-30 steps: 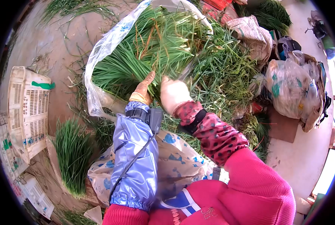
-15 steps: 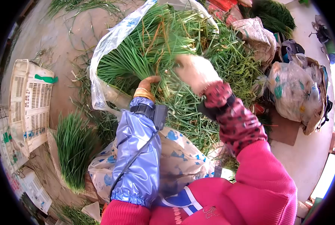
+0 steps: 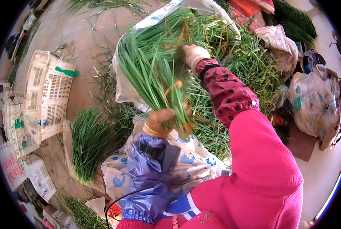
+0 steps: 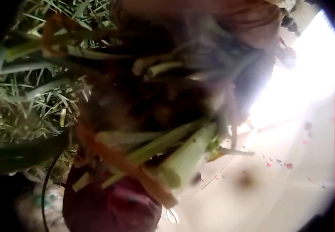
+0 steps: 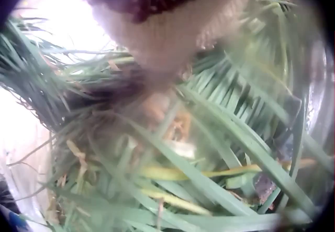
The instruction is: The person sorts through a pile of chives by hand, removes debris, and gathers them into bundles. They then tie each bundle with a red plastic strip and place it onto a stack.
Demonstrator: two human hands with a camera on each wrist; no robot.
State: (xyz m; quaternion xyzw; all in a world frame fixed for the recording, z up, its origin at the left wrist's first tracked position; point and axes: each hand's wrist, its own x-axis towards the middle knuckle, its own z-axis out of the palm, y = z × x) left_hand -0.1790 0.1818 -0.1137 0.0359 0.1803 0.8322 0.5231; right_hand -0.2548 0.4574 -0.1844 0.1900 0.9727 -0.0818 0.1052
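My left hand (image 3: 161, 121), in an orange-brown glove, grips the lower stems of a long green leafy bunch (image 3: 149, 76) held over the edge of a clear plastic bag (image 3: 126, 87). Pale cut stem ends (image 4: 180, 161) stick out by that hand in the left wrist view. My right hand (image 3: 193, 54), in a pale glove, is at the greens on the bag's right side; its fingers are blurred and partly hidden. In the right wrist view, long leaves (image 5: 209, 164) lie below the pale glove (image 5: 167, 38), whose fingertips cannot be made out.
Loose greens (image 3: 250, 68) heap right of the bag. An upright green bunch (image 3: 88, 143) stands at the left, near a white plastic crate (image 3: 52, 93). Stuffed clear bags (image 3: 311, 101) and a pale sack (image 3: 277, 45) lie at the right. Patterned plastic (image 3: 119, 171) covers the lap.
My left hand has come down toward the body, lifting a bunch partly out of the bag. My right hand moved right, then up to the greens. The head view has shifted.
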